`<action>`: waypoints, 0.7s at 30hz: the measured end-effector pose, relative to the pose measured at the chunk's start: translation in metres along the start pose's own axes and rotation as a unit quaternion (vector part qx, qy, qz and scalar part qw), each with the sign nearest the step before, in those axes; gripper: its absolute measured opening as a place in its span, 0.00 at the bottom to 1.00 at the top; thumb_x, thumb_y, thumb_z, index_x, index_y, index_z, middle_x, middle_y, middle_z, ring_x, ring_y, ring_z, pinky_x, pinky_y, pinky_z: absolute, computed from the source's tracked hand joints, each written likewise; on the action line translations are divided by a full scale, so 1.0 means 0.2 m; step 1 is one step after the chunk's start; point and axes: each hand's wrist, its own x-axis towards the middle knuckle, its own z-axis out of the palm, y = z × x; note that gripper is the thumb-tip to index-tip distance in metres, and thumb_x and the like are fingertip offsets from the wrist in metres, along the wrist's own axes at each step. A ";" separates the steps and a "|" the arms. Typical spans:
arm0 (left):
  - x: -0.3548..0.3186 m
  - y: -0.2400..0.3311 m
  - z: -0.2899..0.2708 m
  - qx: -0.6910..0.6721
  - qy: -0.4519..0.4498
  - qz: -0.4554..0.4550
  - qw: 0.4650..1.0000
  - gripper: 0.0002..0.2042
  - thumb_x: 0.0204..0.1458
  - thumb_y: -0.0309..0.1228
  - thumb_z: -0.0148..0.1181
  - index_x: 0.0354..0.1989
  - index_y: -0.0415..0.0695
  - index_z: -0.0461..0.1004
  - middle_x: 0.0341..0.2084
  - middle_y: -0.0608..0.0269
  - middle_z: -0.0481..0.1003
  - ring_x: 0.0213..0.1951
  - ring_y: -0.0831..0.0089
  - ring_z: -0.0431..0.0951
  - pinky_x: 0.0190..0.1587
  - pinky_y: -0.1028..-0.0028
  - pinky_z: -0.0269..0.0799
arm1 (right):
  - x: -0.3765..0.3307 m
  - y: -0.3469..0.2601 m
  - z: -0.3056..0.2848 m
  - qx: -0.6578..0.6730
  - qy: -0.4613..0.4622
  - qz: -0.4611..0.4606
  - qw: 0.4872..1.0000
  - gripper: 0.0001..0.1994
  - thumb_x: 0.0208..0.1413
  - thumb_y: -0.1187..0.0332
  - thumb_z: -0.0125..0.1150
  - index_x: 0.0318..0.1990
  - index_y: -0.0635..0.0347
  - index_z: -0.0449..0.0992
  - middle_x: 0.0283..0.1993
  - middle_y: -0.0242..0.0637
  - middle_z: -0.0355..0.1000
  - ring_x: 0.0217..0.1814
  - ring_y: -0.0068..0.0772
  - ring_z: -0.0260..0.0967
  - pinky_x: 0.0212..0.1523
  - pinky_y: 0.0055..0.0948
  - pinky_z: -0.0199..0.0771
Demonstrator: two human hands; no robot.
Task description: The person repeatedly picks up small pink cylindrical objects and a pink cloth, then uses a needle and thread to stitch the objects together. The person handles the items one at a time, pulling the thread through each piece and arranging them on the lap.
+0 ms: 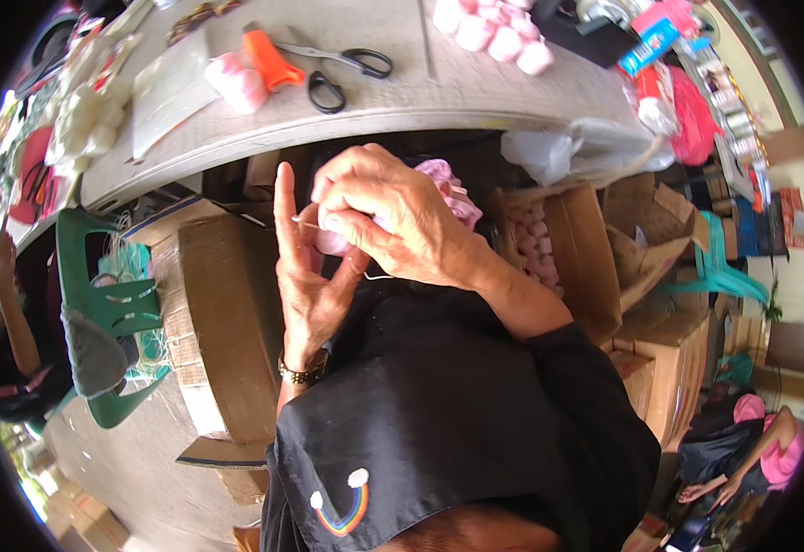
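In front of my chest, below the table edge, my left hand holds a small, round, light pink ball between its thumb and lower fingers. Its index finger points straight up. My right hand is closed over the ball from the right, its fingertips pinched. A thin white thread runs from beside the left index finger to the right fingertips, and a loose end hangs below the right hand. The right hand hides part of the ball. Behind it lies a bunched pink cloth piece.
On the white table lie black-handled scissors, an orange tool and pink balls. Cardboard boxes stand left; an open box of pink balls stands right. A green chair is at left; people sit on both sides.
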 end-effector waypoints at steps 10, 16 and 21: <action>-0.01 -0.03 0.04 0.181 -0.083 0.090 0.976 0.50 0.42 0.15 0.64 0.71 0.43 0.37 0.44 0.52 0.75 0.45 0.63 0.77 0.51 0.68 0.70 | -0.06 -0.04 -0.04 -0.047 0.020 -0.006 0.999 0.07 0.51 0.69 0.62 0.37 0.57 0.74 0.40 0.34 0.70 0.44 0.37 0.69 0.43 0.36 0.68; -0.04 -0.03 0.05 0.153 -0.157 -0.006 0.976 0.40 0.44 0.17 0.62 0.67 0.41 0.49 0.47 0.51 0.75 0.51 0.58 0.75 0.57 0.60 0.67 | -0.26 -0.02 -0.53 0.302 0.161 0.194 0.919 0.05 0.61 0.70 0.50 0.41 0.60 0.67 0.27 0.34 0.67 0.30 0.27 0.66 0.38 0.31 0.70; -0.06 -0.08 0.01 0.325 -0.446 0.055 0.832 0.27 0.33 0.18 0.64 0.48 0.46 0.73 0.46 0.63 0.74 0.53 0.64 0.73 0.67 0.45 0.44 | -0.87 -0.01 -1.49 0.454 0.364 0.118 0.805 0.10 0.56 0.79 0.52 0.27 0.58 0.59 0.19 0.27 0.49 0.23 0.22 0.49 0.24 0.21 0.50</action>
